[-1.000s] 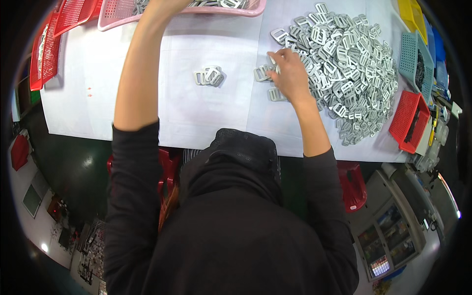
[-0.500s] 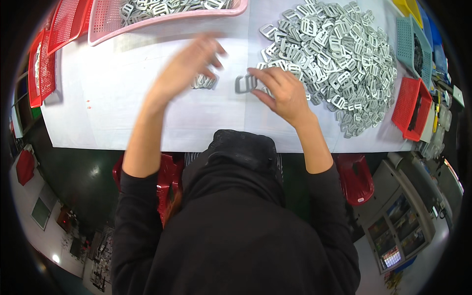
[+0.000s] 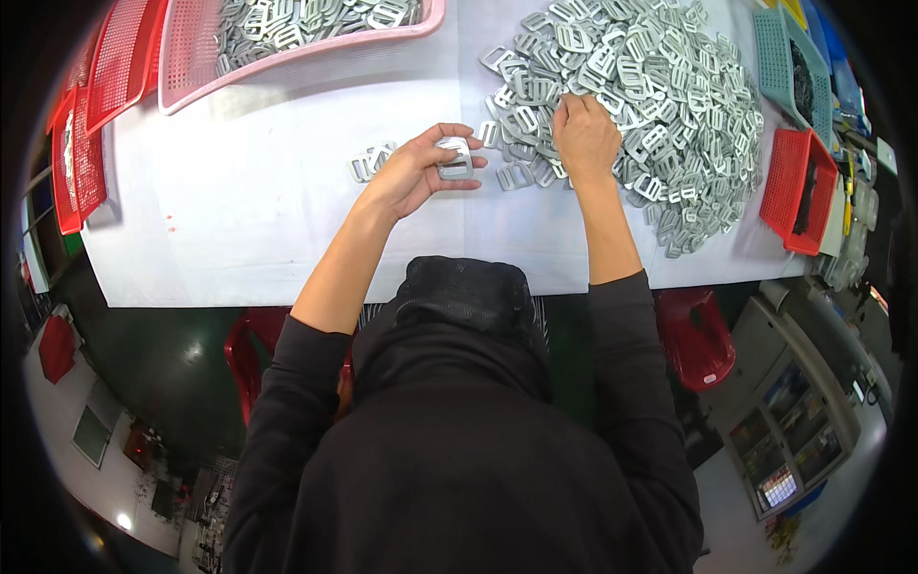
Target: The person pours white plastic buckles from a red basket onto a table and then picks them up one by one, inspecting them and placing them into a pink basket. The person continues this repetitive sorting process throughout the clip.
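Observation:
Between the thumb and fingers of my left hand (image 3: 413, 172) is a grey metal strap buckle (image 3: 456, 161), a flat frame with slots. A few similar buckles (image 3: 361, 168) lie on the white table just left of that hand. My right hand (image 3: 585, 139) is closed at the left part of a large heap of buckles (image 3: 660, 115). Its fingertips point down among the pieces, and whatever they pinch is hidden. One loose buckle (image 3: 514, 176) lies at the heap's near left edge, between my hands.
A pink basket (image 3: 306, 65) holding many buckles stands at the far left. Red baskets (image 3: 78, 177) line the left edge. On the right are a teal basket (image 3: 776, 77) and a red basket (image 3: 789, 196) with dark contents. The white table's (image 3: 239, 230) front edge runs before me.
My left hand has come down and right from above the small group and now holds a buckle. The right hand, which held a buckle, has moved right onto the heap.

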The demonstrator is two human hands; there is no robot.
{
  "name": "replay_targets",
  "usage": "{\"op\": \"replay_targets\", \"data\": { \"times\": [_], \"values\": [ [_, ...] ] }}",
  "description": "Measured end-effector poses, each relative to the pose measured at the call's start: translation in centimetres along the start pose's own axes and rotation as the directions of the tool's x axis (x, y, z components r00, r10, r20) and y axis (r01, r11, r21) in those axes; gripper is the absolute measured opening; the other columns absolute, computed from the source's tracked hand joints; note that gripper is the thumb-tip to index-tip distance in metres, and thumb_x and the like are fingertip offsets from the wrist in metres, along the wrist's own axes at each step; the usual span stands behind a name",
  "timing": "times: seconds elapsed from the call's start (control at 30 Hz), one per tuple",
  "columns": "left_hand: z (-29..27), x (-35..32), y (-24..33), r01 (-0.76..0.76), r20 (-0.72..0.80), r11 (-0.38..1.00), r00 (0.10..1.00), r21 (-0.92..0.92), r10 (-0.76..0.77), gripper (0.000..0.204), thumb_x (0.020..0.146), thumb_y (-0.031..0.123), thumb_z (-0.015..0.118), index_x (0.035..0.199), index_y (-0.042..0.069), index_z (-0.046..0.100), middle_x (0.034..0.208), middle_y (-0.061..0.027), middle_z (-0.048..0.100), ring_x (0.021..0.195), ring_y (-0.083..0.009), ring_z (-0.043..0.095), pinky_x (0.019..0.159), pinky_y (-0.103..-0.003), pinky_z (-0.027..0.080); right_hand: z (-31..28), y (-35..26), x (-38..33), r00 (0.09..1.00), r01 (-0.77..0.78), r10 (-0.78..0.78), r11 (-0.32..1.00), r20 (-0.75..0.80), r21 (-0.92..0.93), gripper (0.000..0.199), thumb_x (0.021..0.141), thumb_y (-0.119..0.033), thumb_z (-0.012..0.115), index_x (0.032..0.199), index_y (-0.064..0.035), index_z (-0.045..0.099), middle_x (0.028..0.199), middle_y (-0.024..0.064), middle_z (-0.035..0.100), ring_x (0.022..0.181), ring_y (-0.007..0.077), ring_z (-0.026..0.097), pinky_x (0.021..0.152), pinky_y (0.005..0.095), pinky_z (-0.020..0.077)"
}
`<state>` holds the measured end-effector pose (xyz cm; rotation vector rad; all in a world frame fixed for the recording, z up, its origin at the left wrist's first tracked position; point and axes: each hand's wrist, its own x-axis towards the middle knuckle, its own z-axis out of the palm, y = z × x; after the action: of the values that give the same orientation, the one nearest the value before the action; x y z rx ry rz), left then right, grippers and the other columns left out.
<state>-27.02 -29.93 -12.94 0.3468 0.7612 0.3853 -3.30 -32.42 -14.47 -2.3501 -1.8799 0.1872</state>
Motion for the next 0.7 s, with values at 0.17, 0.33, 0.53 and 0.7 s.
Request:
{"op": "replay_targets", "data": {
  "times": [0.17, 0.33, 0.53, 0.7],
  "values": [
    [0.2, 1.5, -1.0, -0.066, -0.03, 0.998, 0.997, -0.006, 0.066, 0.032, 0.086, 0.003, 0.037, 0.118, 0.002, 0.044, 0.112, -0.0105, 0.051, 0.101, -0.0235, 0.055, 0.086, -0.043, 0.049, 0.5, 1.0, -0.5, 0.97, 0.148, -0.141, 0.989, -0.2, 0.022, 0.024, 0.072, -0.015, 0.065, 0.095, -0.0054, 0.063, 0.093, 0.0046, 0.054, 0.085, 0.0236, 0.056, 0.058, 0.0365, 0.0506],
    [0.9, 1.7, -1.1, -0.057, -0.068, 0.998, 0.996, 0.009, 0.058, 0.033, 0.086, 0.003, 0.036, 0.118, 0.003, 0.044, 0.114, -0.0107, 0.051, 0.1, -0.0229, 0.055, 0.085, -0.041, 0.049, 1.3, 0.4, -0.2, 0.966, 0.225, -0.228, 0.973, -0.117, -0.041, 0.03, 0.072, -0.019, 0.067, 0.099, -0.0059, 0.061, 0.095, 0.0043, 0.053, 0.083, 0.0221, 0.056, 0.057, 0.0332, 0.0519],
    [0.9, 2.0, -1.5, -0.11, -0.08, 0.994, 0.991, 0.003, 0.11, 0.034, 0.086, 0.003, 0.035, 0.119, 0.002, 0.044, 0.114, -0.0102, 0.051, 0.102, -0.023, 0.054, 0.087, -0.042, 0.048, 1.1, 1.0, -0.4, 0.989, 0.112, -0.113, 0.994, -0.098, -0.01, 0.026, 0.075, -0.022, 0.065, 0.096, -0.0063, 0.062, 0.092, 0.0049, 0.054, 0.081, 0.0225, 0.057, 0.056, 0.0335, 0.0514],
    [1.2, 2.8, -1.9, -0.136, -0.063, 0.991, 0.989, -0.011, 0.135, 0.034, 0.086, 0.004, 0.035, 0.12, 0.003, 0.043, 0.115, -0.0098, 0.051, 0.103, -0.0227, 0.053, 0.088, -0.042, 0.047, 0.3, -1.2, -1.6, 0.977, 0.091, -0.082, 0.995, -0.195, 0.039, 0.021, 0.077, -0.021, 0.064, 0.092, -0.0071, 0.065, 0.081, 0.0042, 0.057, 0.076, 0.022, 0.059, 0.06, 0.0356, 0.0503]
  ]
}}
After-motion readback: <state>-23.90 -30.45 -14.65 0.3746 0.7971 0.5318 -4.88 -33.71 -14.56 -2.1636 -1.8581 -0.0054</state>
